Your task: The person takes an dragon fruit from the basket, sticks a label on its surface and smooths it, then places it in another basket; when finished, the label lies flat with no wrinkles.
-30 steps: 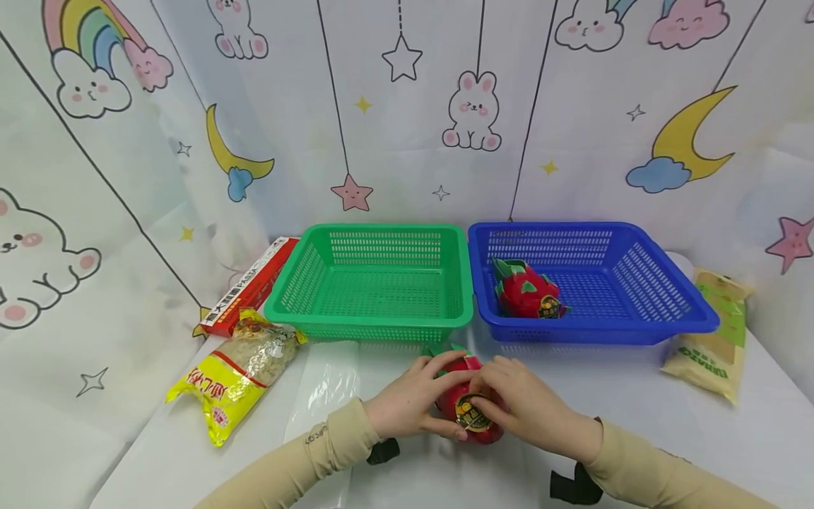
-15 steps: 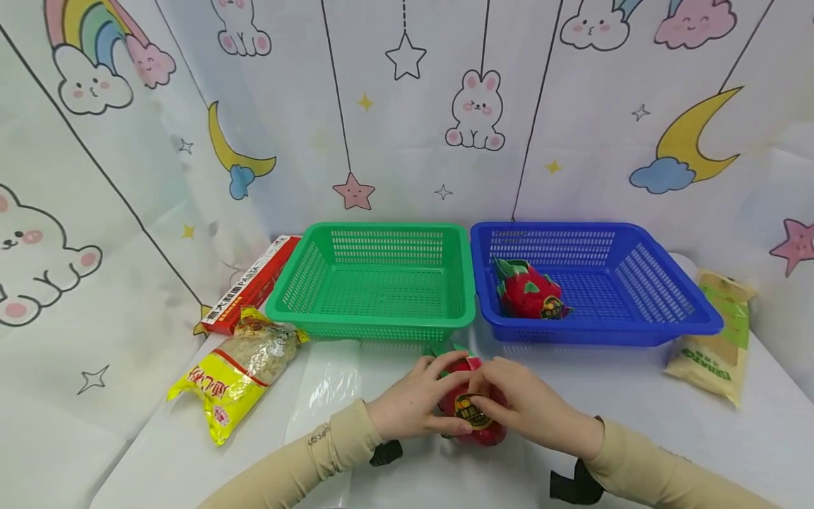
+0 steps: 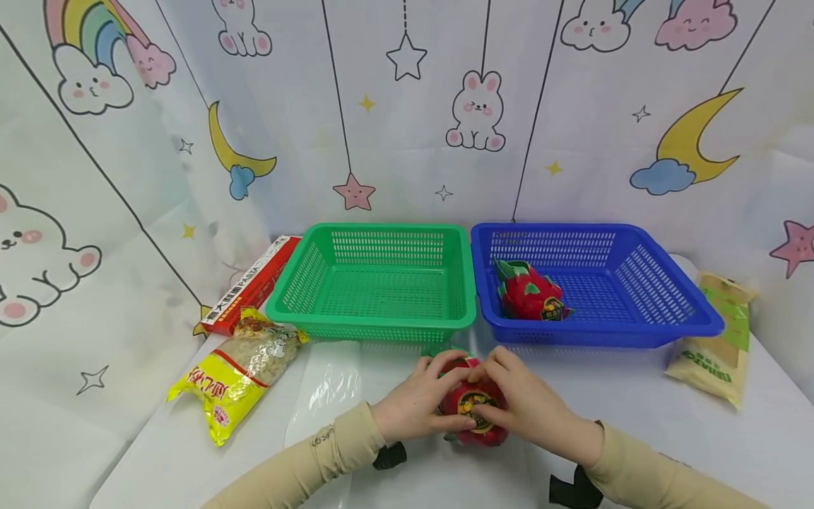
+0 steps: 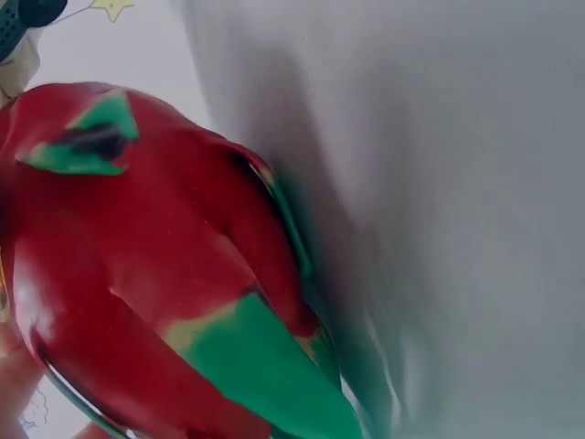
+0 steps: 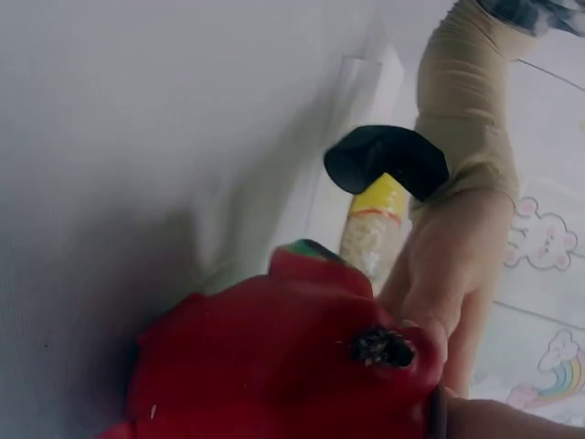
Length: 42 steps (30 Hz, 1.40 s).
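Note:
A red dragon fruit [image 3: 486, 435] with green scales rests on the white table in front of the baskets, between both hands. On its near side is a round black-and-gold sticker [image 3: 469, 403]. My left hand [image 3: 413, 404] grips the fruit from the left, fingers over its top and thumb beside the sticker. From the right, my right hand [image 3: 531, 404] holds it with bent fingers on top and the thumb against the sticker. Red skin and green scales of the dragon fruit [image 4: 137, 247] fill much of the left wrist view. The right wrist view shows the dragon fruit's [image 5: 256, 347] dark stub end.
A green basket [image 3: 372, 322] and a blue basket [image 3: 604, 335] stand side by side behind; another dragon fruit [image 3: 529, 295] lies in the blue one. At left are a red pasta box [image 3: 251, 286], a yellow food bag [image 3: 238, 375] and clear plastic [image 3: 324, 382]. A beige bag [image 3: 712, 353] lies at right.
The fruit has turned a little, bringing its sticker slightly to the right. My right hand's fingers have lifted slightly, and my left thumb has shifted a little right.

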Motion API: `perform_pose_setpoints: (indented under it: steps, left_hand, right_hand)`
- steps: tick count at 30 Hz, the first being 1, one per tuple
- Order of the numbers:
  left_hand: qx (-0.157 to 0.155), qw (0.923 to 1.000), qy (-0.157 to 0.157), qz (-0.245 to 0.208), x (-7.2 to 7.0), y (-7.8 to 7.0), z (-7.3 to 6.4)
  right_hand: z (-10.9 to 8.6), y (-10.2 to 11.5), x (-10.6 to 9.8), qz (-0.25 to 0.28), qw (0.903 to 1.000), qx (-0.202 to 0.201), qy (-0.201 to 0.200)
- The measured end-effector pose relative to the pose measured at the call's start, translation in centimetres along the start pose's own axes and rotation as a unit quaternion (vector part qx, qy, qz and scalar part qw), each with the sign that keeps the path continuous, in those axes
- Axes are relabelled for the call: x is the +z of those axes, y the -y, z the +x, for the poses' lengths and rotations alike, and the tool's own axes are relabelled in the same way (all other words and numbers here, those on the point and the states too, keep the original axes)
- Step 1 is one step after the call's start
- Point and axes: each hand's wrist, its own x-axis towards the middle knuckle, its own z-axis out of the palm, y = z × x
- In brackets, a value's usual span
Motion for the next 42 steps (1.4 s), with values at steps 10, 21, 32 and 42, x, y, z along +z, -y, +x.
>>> perform_pose_setpoints:
  steps: [10, 21, 32, 42]
  left_hand:
    - [0.005, 0.9998, -0.008, -0.018, 0.3, -0.3, 0.1]
    - [-0.034, 0.9970, -0.048, -0.050, 1.5, -0.8, 0.3]
    - [-0.027, 0.9973, -0.019, -0.066, 1.3, -0.5, 0.4]
    - [-0.007, 0.9939, 0.017, -0.109, 0.9, -0.2, 0.0]
  right_hand:
    - [0.0, 0.2, 0.9, 0.066, 0.9837, 0.150, 0.073]
    - [-0.2, 0.0, 1.7, 0.106, 0.9775, 0.173, 0.058]
    - [-0.9, -0.8, 1.1, 0.108, 0.9853, 0.116, 0.065]
    - [-1.4, -2.2, -0.2, 0.141, 0.9799, 0.032, 0.138]
